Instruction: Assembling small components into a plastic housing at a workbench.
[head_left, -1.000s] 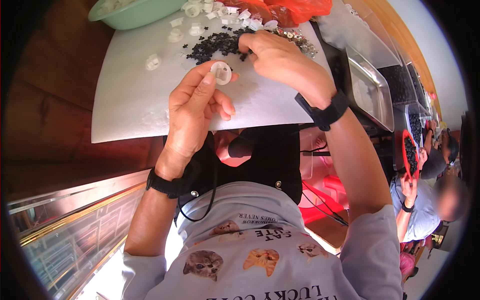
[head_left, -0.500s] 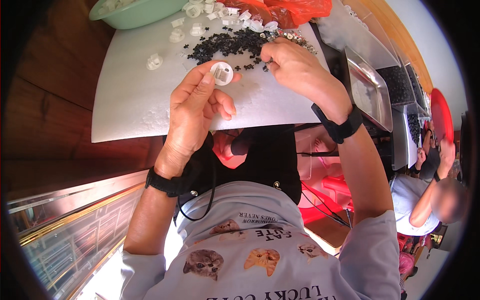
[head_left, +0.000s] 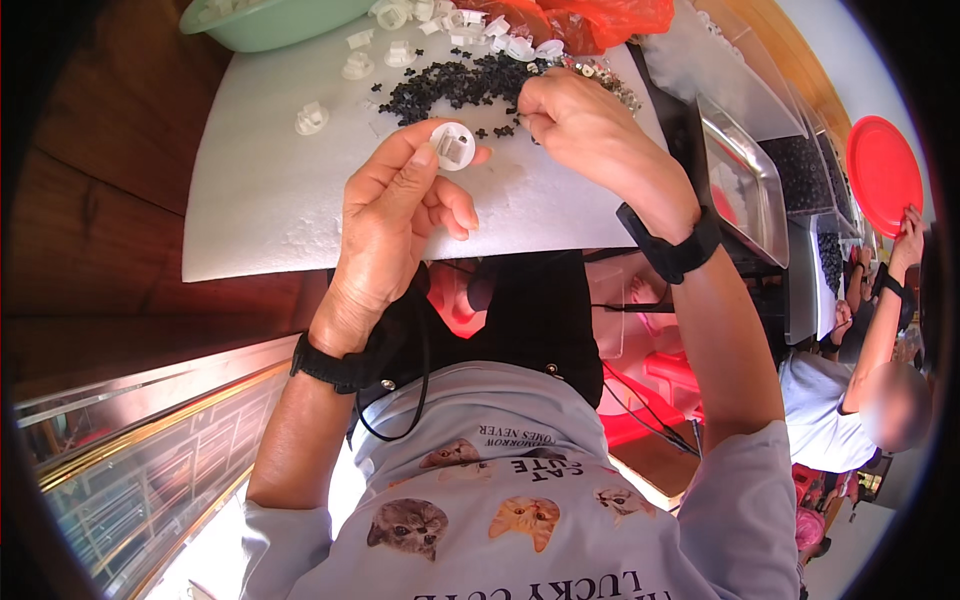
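Between thumb and fingers, my left hand [head_left: 388, 220] grips a round white plastic part [head_left: 456, 146], its face with a raised square block turned toward me. My right hand [head_left: 592, 125] is closed in a pinch at the right edge of a pile of small black cross-shaped pieces [head_left: 450, 85]. Whatever lies between its fingertips is hidden. Small shiny metal pieces [head_left: 622, 92] are scattered just beyond that hand. Several more white plastic parts [head_left: 311, 118] rest on the white foam sheet [head_left: 260, 215], singly at the left and heaped at the far side.
A green basin [head_left: 275, 28] holding white parts stands at the far left. Red plastic bags [head_left: 635, 22] lie at the back. Along the right are a metal tray [head_left: 760, 200] and bins of black pieces [head_left: 788, 172]. At far right, a co-worker's hand [head_left: 908, 238] holds a red round plate [head_left: 884, 178].
My right hand has shifted slightly left and stays pinched by the black pile. The left hand keeps its hold on the white part. The co-worker's red plate has risen and turned face-on.
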